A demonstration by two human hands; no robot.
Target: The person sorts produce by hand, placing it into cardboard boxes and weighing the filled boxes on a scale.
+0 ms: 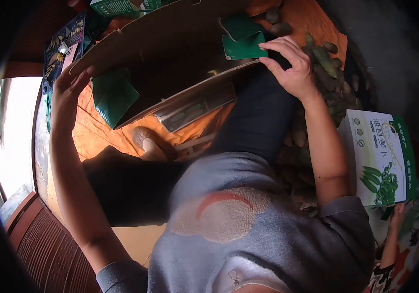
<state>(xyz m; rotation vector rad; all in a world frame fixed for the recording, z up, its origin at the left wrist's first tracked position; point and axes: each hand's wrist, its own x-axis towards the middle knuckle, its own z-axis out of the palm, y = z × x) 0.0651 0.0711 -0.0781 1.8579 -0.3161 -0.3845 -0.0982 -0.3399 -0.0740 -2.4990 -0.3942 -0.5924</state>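
A cardboard box (170,36) with a bare brown inside and green flaps lies open across my lap, wide and low. My left hand (71,88) is closed on its left end, the thumb on the inner face and the other fingers partly hidden. At the right end, my right hand (291,68) has its thumb and fingertips at the edge of a green flap (242,46), closed around it. Another green flap (115,97) folds out near my left hand. Long green radishes (324,61) lie just beyond my right hand.
Orange cloth (104,129) covers the floor, with a flat rectangular tray-like object (197,112) on it. A printed white-and-green carton (378,158) stands at right, touched by another person's hand (398,211). A phone (70,57) rests on a patterned surface at left.
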